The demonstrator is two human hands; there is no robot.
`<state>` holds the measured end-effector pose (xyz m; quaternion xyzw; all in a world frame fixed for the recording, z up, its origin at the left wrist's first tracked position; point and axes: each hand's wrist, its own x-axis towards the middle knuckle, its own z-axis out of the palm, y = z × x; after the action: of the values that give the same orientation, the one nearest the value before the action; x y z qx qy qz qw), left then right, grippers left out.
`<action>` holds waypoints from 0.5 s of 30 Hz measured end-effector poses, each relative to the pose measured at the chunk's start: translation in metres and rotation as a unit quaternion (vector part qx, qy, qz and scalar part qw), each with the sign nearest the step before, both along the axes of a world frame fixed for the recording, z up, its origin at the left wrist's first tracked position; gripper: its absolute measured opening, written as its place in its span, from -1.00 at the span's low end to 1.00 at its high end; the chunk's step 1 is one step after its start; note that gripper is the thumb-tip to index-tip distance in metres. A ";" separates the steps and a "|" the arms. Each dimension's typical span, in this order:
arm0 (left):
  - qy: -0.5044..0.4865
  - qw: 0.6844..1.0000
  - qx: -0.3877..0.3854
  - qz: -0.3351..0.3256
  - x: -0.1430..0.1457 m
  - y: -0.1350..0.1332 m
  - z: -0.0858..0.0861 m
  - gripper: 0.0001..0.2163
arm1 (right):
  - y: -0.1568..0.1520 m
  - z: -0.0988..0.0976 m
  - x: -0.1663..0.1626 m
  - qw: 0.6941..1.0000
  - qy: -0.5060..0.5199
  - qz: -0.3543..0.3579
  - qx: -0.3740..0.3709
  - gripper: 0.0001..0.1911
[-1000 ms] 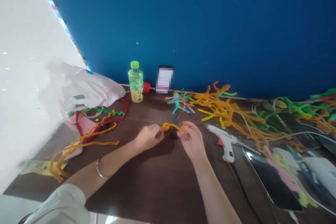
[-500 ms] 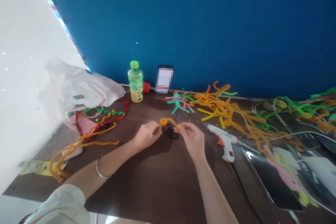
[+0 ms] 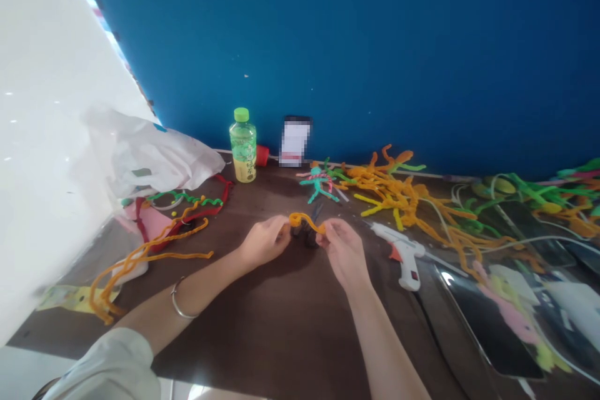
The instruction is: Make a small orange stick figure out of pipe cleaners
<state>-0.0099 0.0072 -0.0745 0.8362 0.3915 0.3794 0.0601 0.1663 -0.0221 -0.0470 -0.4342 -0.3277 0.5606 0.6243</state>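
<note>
A bent orange pipe cleaner (image 3: 304,221) is held just above the dark wooden table (image 3: 281,325), stretched between both my hands. My left hand (image 3: 263,242) pinches its curled left end. My right hand (image 3: 344,251) pinches the right end, fingers closed. Directly behind the pipe cleaner lie black-handled scissors (image 3: 310,230), partly hidden by my fingers. A silver bracelet (image 3: 178,302) sits on my left wrist.
A white glue gun (image 3: 404,254) lies right of my hands. Orange pipe cleaners (image 3: 398,197) pile behind it, a teal figure (image 3: 319,183) nearby. A green bottle (image 3: 242,146), a phone (image 3: 295,141) and a plastic bag (image 3: 150,159) stand by the blue wall. Printed sheets (image 3: 510,319) at right.
My hands have drawn closer together, and the orange pipe cleaner between them is more bunched and curled than a second ago.
</note>
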 end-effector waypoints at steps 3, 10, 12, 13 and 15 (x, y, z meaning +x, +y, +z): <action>0.057 0.998 -0.027 -0.006 -0.001 -0.003 0.004 -0.69 | 0.000 -0.001 -0.003 0.999 0.025 0.008 -0.018 -0.82; 0.130 0.991 -0.036 0.015 0.002 -0.009 0.012 -0.63 | -0.006 0.002 -0.014 0.997 0.035 0.056 -0.044 -0.82; 0.127 0.991 -0.039 0.023 0.003 -0.009 0.012 -0.66 | -0.007 0.002 -0.016 0.996 0.037 0.060 -0.046 -0.80; 0.126 0.991 -0.043 0.027 0.003 -0.009 0.012 -0.68 | -0.007 0.001 -0.017 0.996 0.041 0.062 -0.047 -0.80; 0.126 0.990 -0.051 0.030 0.003 -0.010 0.013 -0.70 | -0.007 -0.001 -0.018 0.995 0.052 0.067 -0.048 -0.80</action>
<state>-0.0071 -0.0023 -0.0616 0.8609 0.4398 0.2526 0.0415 0.1482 -0.0290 -0.0482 -0.4104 -0.2962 0.6383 0.5800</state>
